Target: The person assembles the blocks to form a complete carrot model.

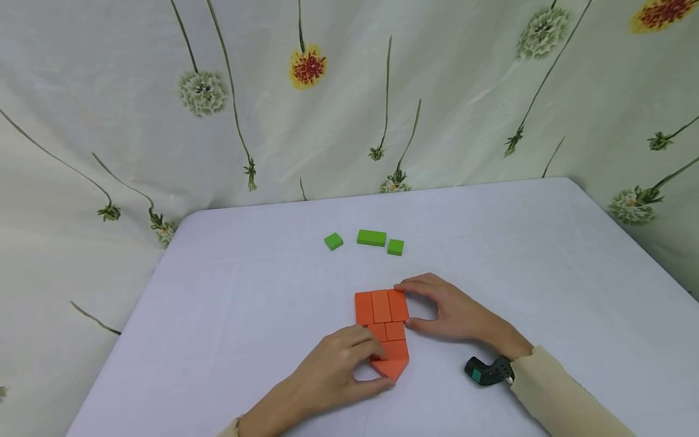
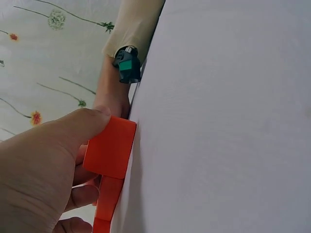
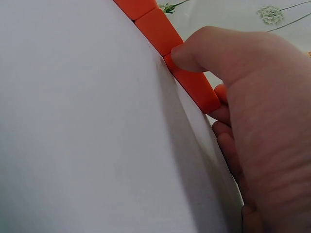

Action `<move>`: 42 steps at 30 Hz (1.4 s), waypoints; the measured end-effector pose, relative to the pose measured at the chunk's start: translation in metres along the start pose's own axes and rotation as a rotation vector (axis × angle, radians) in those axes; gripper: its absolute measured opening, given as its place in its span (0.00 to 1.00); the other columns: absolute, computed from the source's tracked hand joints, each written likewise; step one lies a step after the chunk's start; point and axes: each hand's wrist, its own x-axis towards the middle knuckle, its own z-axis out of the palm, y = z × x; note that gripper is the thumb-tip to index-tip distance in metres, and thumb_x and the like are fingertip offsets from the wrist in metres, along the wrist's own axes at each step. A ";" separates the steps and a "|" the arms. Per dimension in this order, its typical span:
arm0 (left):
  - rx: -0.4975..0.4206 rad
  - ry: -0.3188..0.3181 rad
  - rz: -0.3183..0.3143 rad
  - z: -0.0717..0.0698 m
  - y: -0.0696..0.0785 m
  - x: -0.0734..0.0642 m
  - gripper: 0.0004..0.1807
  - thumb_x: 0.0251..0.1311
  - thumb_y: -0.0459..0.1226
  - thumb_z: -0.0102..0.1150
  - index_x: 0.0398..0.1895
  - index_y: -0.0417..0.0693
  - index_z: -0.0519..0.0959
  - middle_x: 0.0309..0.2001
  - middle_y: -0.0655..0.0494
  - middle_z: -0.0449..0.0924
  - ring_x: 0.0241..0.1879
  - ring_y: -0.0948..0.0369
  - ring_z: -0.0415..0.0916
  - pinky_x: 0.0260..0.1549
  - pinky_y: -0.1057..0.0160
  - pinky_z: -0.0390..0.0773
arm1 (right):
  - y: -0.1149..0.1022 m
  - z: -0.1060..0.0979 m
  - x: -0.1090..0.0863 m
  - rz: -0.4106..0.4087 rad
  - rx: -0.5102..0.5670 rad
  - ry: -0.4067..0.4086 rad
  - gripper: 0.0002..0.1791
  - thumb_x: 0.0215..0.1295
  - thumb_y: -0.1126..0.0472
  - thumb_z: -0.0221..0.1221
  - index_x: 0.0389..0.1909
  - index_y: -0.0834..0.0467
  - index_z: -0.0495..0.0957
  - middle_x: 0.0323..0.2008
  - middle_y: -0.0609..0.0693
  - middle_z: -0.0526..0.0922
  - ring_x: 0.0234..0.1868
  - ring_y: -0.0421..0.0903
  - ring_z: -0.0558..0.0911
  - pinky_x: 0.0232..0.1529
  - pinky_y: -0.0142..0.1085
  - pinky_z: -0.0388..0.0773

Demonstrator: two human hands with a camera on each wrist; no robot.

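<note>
Several orange blocks lie flat, fitted edge to edge on the white table. At their far end is a row of three upright rectangles, whose right block (image 1: 398, 304) lies between the thumb and forefinger of my right hand (image 1: 453, 311). In the right wrist view, the thumb presses the side of the orange row (image 3: 194, 87). At the near end a triangular orange block (image 1: 391, 368) points toward me. My left hand (image 1: 335, 367) pinches it, thumb at its tip and fingers over the blocks above, partly hiding the left edge. The left wrist view shows the thumb against an orange face (image 2: 112, 148).
Beyond the orange blocks lie a green square block (image 1: 334, 241), a long green block (image 1: 372, 237) and a smaller green block (image 1: 395, 247). A black device (image 1: 488, 371) is strapped on the right wrist. Flower-patterned cloth (image 1: 349, 109) hangs behind the table (image 1: 246, 303).
</note>
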 end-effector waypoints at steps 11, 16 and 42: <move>0.001 0.007 0.010 0.000 -0.002 0.000 0.15 0.53 0.49 0.78 0.37 0.55 0.83 0.37 0.69 0.80 0.39 0.71 0.75 0.44 0.78 0.75 | 0.000 0.000 0.000 0.001 0.009 -0.001 0.33 0.61 0.53 0.72 0.68 0.45 0.77 0.65 0.41 0.76 0.69 0.43 0.73 0.68 0.51 0.73; 0.005 0.012 0.018 0.000 -0.003 0.000 0.16 0.54 0.50 0.77 0.38 0.56 0.83 0.38 0.69 0.80 0.41 0.71 0.75 0.45 0.78 0.75 | 0.000 0.000 0.000 -0.002 0.011 0.001 0.32 0.61 0.54 0.72 0.68 0.45 0.77 0.65 0.41 0.77 0.69 0.43 0.73 0.68 0.51 0.73; -0.078 0.012 -0.355 -0.033 -0.050 0.028 0.10 0.64 0.39 0.68 0.47 0.48 0.84 0.42 0.59 0.83 0.42 0.61 0.77 0.40 0.60 0.82 | 0.001 -0.001 0.000 0.000 0.007 -0.009 0.32 0.62 0.52 0.71 0.69 0.45 0.76 0.65 0.40 0.76 0.68 0.43 0.73 0.68 0.50 0.74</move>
